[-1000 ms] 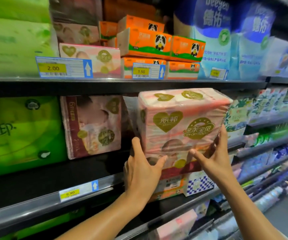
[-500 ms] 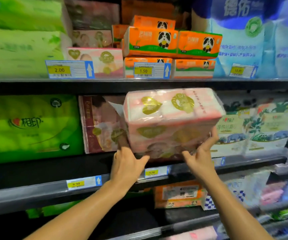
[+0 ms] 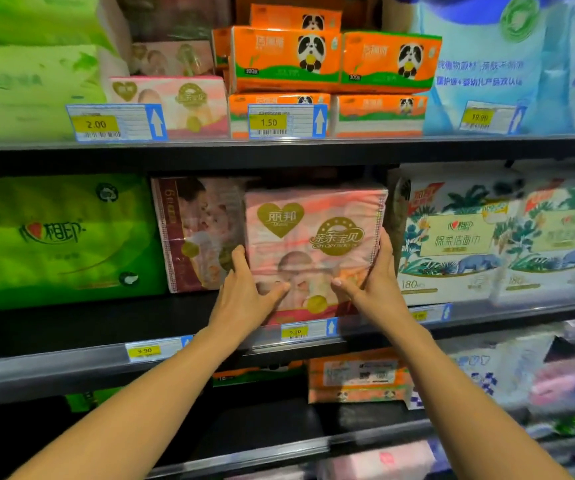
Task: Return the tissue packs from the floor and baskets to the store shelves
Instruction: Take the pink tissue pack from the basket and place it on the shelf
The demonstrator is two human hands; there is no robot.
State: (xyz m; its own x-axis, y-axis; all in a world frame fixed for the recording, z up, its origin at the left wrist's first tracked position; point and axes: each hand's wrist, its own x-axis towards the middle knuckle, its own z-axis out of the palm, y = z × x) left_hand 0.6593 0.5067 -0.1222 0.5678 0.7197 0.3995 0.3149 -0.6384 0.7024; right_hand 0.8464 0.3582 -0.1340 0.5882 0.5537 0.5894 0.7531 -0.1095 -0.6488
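tissue pack (image 3: pixel 313 244) – pink, gold heart | boxes (image 3: pixel 286 58) – orange, panda print | left pack (image 3: pixel 57 237) – green

Shelf (image 3: pixel 71 327) bearing tissue packs (image 3: pixel 313 244)
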